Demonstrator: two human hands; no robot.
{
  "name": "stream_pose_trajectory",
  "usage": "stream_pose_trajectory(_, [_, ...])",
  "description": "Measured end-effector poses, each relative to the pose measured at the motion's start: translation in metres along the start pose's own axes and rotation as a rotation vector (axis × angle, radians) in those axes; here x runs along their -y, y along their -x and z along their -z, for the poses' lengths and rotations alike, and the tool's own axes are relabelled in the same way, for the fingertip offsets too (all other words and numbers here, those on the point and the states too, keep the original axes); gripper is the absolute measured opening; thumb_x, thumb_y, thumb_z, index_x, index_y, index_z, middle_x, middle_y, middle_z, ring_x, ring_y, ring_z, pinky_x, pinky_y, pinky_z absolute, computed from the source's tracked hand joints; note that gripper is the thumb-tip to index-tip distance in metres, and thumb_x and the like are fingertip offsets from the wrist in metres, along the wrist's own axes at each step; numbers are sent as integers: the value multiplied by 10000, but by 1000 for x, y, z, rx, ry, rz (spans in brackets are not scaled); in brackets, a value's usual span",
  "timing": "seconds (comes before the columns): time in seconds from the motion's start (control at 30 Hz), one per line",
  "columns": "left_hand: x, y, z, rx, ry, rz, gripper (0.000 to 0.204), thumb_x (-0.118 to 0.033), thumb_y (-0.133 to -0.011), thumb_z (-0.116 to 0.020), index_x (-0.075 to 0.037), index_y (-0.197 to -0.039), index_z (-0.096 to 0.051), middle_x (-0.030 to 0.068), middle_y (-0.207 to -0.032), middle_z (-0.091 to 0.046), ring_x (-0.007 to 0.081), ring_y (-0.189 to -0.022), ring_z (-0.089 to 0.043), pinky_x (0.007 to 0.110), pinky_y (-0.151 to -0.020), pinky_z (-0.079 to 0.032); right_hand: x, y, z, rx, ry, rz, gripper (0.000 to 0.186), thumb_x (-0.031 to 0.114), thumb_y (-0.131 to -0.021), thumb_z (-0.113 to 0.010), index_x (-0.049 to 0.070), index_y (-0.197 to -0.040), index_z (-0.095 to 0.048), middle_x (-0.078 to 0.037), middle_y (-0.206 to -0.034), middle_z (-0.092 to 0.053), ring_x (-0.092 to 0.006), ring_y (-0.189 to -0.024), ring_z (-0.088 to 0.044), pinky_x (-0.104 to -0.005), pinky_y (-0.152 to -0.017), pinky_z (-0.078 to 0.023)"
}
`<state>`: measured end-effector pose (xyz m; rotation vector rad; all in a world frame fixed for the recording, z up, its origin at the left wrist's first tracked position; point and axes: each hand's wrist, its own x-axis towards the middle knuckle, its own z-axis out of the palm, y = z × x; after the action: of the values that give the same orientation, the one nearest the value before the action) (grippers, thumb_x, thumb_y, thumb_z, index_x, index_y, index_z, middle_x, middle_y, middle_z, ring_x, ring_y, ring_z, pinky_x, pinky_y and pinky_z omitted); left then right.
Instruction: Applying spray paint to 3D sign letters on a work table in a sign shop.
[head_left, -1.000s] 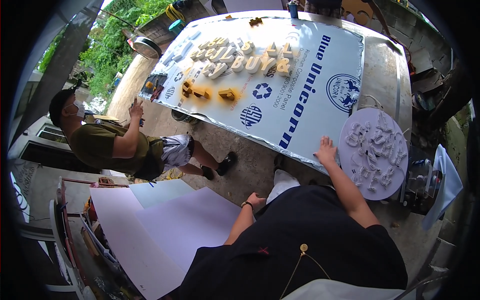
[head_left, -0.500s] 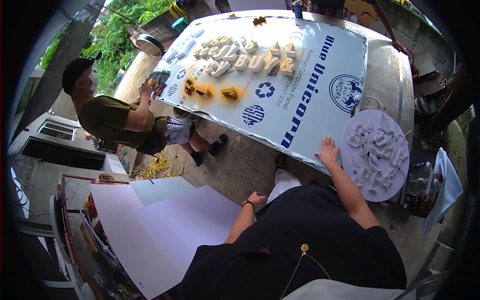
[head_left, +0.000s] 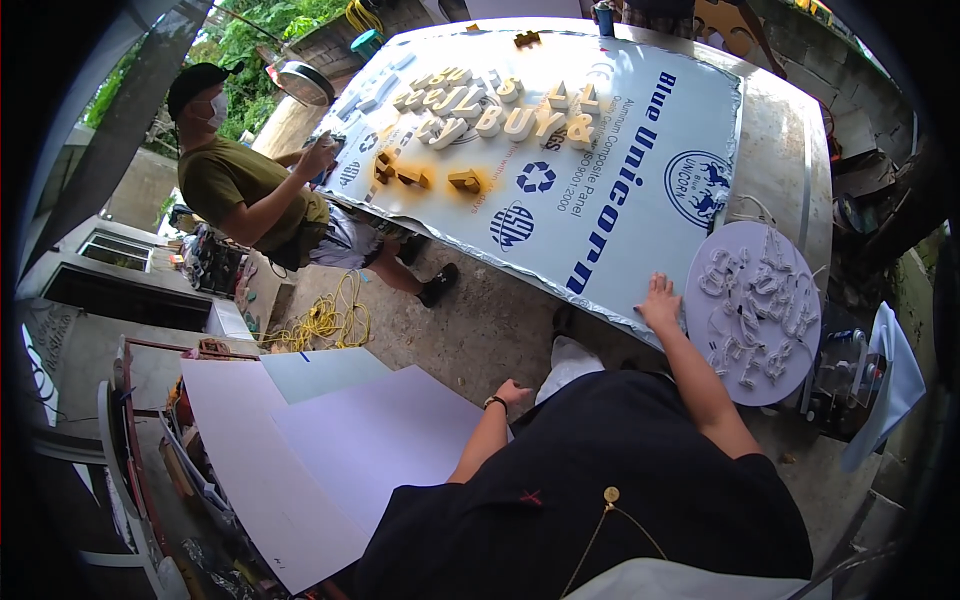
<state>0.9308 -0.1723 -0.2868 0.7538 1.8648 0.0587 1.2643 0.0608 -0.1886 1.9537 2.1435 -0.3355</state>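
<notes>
My right hand rests flat with fingers spread on the near right corner of a large foil-edged panel, which lies across a table. It holds nothing. By my side, well off the panel, hangs my left hand, fingers loosely curled and nothing seen in them; a dark band circles its wrist. Raised cream letters stand in rows on the panel's far half. Nearer the left edge are brown-gold letter pieces amid yellow-brown overspray. Beside my right hand sits a pale round board bearing white raised letters and wires.
A masked person in an olive shirt stands at the panel's left, hands by its edge. Large pale sheets lean at lower left. Yellow cord lies coiled on the concrete floor. Another person stands at the far side.
The masked person has shifted toward the panel, bending forward with arms reaching to its left edge. My view has shifted slightly; both my hands stay as they were.
</notes>
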Motion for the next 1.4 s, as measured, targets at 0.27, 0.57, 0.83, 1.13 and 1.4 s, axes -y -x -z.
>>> stream_pose_trajectory(0.27, [7, -4, 2, -14, -43, -46, 700, -349, -649, -655, 66, -1141, -380, 182, -1012, -524, 228, -790, -570, 311, -669, -465, 1, 2, 3, 6, 20, -21, 826, 466, -676, -590, 82, -1286, -186, -37, -1281, -240, -186, -1138, -286, -440, -829, -355])
stream_pose_trajectory(0.57, [10, -9, 0, -8, -42, -46, 711, -362, -641, -657, 62, -1143, -385, 183, -992, -538, 221, -768, -577, 308, -665, -461, 1, 2, 4, 20, 26, -22, 841, 467, -675, -592, 85, -1293, -166, -39, -1297, -220, -190, -1148, -276, -441, -835, -352])
stream_pose_trajectory(0.83, [10, -8, -2, 3, -19, -43, 713, -359, -641, -656, 60, -1148, -381, 181, -984, -541, 212, -729, -574, 309, -648, -460, 0, 1, 3, 29, -4, 1, 855, 442, -672, -600, 74, -1296, -148, -54, -1319, -200, -225, -1169, -257, -436, -846, -347])
stream_pose_trajectory(1.13, [-3, 9, -2, -16, -20, 9, 711, -353, -641, -661, 69, -1142, -385, 184, -994, -538, 217, -723, -581, 309, -638, -474, 0, 1, 2, 30, -4, 3, 851, 442, -676, -599, 72, -1296, -148, -54, -1321, -197, -225, -1162, -262, -439, -846, -348])
stream_pose_trajectory(1.4, [-12, 20, -1, 4, 2, 42, 701, -346, -651, -653, 75, -1143, -384, 186, -1018, -528, 214, -758, -585, 302, -636, -486, 0, 1, 3, 26, -3, 2, 846, 442, -678, -595, 73, -1296, -150, -53, -1322, -195, -221, -1165, -257, -439, -849, -346])
